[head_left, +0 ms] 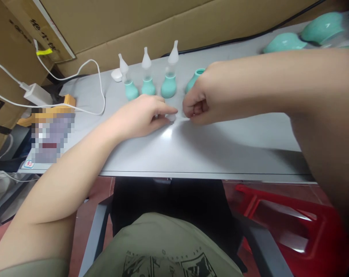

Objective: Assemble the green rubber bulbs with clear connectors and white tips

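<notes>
Both my hands meet over the middle of the grey table [220, 146]. My left hand [142, 115] lies low on the surface, its fingers pinched on a small clear plastic piece [172, 116]. My right hand [201, 100] is curled closed just right of that piece; what its fingers hold is hidden. Behind the hands stand three teal rubber bulbs with clear pointed tips [147, 79] in a row. A fourth teal bulb without a tip [194, 79] lies partly hidden behind my right hand.
More teal bulbs [304, 36] lie at the table's far right. A white cable [98, 88] and charger [36, 94] trail over the left end beside a blurred box [50, 134]. Cardboard [134, 27] walls the back. A red plastic stool [292, 223] stands below right.
</notes>
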